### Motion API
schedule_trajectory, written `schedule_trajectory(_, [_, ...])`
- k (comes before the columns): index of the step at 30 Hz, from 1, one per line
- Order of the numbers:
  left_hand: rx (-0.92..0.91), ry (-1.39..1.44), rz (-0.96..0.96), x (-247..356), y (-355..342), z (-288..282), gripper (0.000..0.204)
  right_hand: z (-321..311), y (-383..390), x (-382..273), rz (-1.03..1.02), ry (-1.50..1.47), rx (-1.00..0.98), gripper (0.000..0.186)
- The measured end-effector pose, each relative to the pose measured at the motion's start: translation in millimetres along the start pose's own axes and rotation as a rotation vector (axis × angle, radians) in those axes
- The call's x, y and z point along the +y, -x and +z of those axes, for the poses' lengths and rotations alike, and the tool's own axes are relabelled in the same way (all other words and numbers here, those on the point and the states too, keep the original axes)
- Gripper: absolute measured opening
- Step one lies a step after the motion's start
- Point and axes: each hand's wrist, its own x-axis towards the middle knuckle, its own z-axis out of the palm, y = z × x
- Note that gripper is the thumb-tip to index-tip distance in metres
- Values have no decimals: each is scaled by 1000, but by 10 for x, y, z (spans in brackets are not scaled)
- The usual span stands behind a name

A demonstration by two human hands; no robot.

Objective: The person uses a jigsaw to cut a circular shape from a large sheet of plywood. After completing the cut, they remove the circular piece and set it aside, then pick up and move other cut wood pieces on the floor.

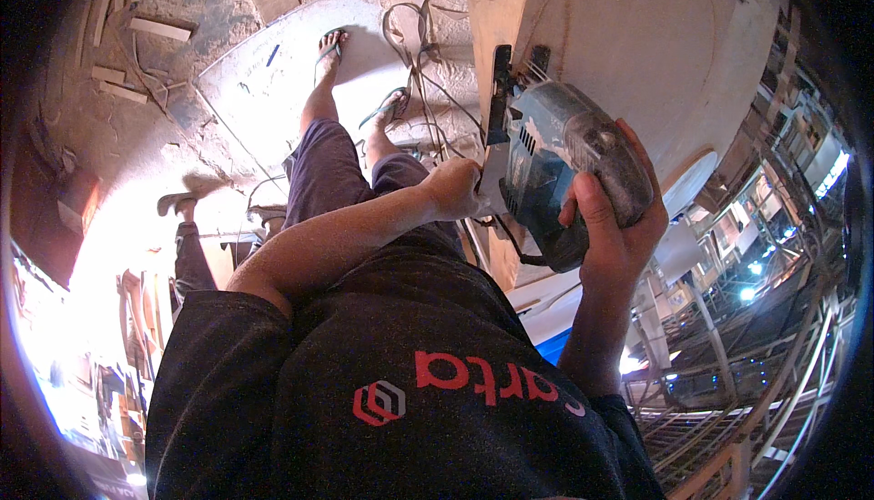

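Note:
My right hand (619,236) is wrapped round the body of a worn grey-green jigsaw (555,154). The tool is tilted, its dark base plate (500,90) facing the edge of a large pale board (637,35) that carries a faint curved line. I cannot tell whether the blade touches the wood. Close beside the jigsaw, my left hand (453,188) is closed low by the board's edge. Its fingertips are turned away, so what they grip is hidden. A dark power cable (528,258) loops below the tool.
My sandalled feet stand on a pale curved sheet (246,81) on a dusty floor. Wood strips (159,28) and offcuts lie at the far left; dark cords (414,40) trail beside my feet. Another person's leg (189,254) shows at left. Timber framing (728,354) stands at right.

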Motion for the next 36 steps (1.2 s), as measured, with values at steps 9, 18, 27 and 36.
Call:
schedule_trajectory(9, [107, -4, 119, -111, -7, 93, 21, 18, 7, 0, 1, -14, 12, 65])
schedule_trajectory(18, [17, 25, 34, -38, 22, 14, 23, 35, 1, -20, -3, -27, 28, 64])
schedule_trajectory(27, [-65, 18, 18, -110, -34, -9, 23, 128, 6, -98, -12, 39, 62, 57])
schedule_trajectory(36, [66, 370, 174, -99, -336, 66, 27, 102, -23, -106, -10, -22, 34, 59])
